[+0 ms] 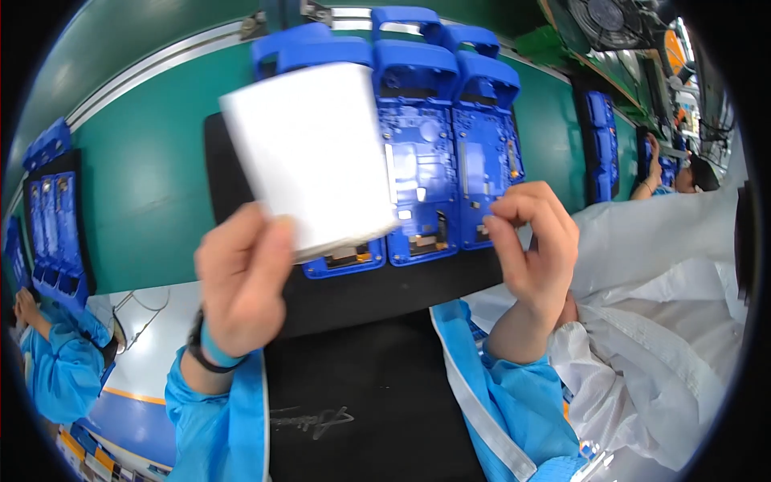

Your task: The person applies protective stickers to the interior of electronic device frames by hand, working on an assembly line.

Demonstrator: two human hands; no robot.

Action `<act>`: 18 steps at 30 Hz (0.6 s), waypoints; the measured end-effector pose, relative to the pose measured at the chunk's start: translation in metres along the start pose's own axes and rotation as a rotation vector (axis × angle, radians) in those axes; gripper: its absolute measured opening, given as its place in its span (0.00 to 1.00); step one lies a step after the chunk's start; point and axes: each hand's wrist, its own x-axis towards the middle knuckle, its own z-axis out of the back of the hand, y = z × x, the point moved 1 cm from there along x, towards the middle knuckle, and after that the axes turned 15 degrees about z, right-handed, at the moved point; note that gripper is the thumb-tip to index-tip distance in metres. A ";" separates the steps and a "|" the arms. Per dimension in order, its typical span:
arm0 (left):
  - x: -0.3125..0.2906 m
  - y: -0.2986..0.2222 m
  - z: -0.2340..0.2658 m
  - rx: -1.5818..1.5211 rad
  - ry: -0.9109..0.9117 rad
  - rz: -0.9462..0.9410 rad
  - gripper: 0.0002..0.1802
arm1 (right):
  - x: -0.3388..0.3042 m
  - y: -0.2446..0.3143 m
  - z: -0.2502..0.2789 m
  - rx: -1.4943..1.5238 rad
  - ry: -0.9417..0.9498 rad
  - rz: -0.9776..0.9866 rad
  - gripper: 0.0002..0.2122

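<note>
Above the green bench (144, 185), in the head view, pinching white sheets (313, 153) near their lower left corner with the left hand (245, 277), over the leftmost blue housing (345, 271); curling the right hand (536, 241), thumb and forefinger nearly together, by the rightmost housing's (482, 161) lower end, cannot tell if on anything small; seemingly handling the sheets, next probably calling for a steady right-hand pinch

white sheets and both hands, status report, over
Left hand pinching white sheets by lower left edge. Right hand near rightmost blue housing on black mat, grip unclear. Sheets hide most of leftmost blue housing there.
</note>
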 end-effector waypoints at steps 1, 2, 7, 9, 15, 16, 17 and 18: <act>0.008 0.003 -0.006 -0.002 0.088 -0.046 0.11 | 0.009 0.011 -0.009 0.027 -0.008 0.110 0.09; 0.010 -0.003 -0.011 0.013 0.157 -0.019 0.12 | 0.016 0.021 -0.016 0.051 -0.017 0.218 0.10; 0.017 0.000 -0.025 -0.017 0.250 -0.064 0.14 | 0.033 0.032 -0.045 0.159 0.000 0.386 0.11; 0.019 -0.003 -0.029 -0.053 0.258 -0.062 0.15 | 0.035 0.031 -0.051 0.189 0.005 0.453 0.11; 0.021 -0.004 -0.030 -0.105 0.294 -0.075 0.16 | 0.036 0.025 -0.061 0.213 0.078 0.493 0.12; 0.021 -0.004 -0.032 -0.125 0.280 -0.072 0.16 | 0.037 0.026 -0.061 0.211 0.080 0.495 0.12; 0.021 -0.004 -0.033 -0.144 0.267 -0.068 0.16 | 0.038 0.027 -0.061 0.159 0.119 0.504 0.12; 0.022 -0.003 -0.032 -0.145 0.267 -0.069 0.16 | 0.039 0.028 -0.061 0.106 0.159 0.512 0.11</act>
